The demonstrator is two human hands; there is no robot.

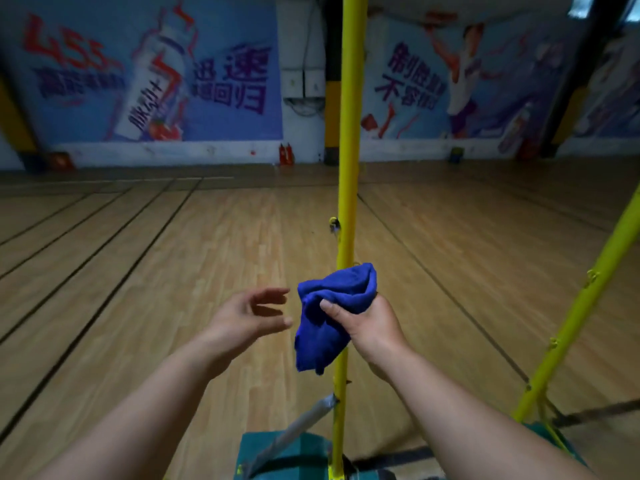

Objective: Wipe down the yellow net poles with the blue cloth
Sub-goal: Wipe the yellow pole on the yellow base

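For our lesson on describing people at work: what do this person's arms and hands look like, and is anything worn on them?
Both forearms are bare as far as the picture shows: no sleeves or cuffs in view. The left hand and the right hand wear no gloves. No watch, bracelet or ring is visible on the wrists or the fingers that show. There are no markings or straps on either arm.

Yellow pole (347,188), blue cloth (329,317) — teal base (277,448), tan wood floor (138,271)

The cloth (329,317) hides a stretch of the pole (349,168); above it, the pole's top is cut off.
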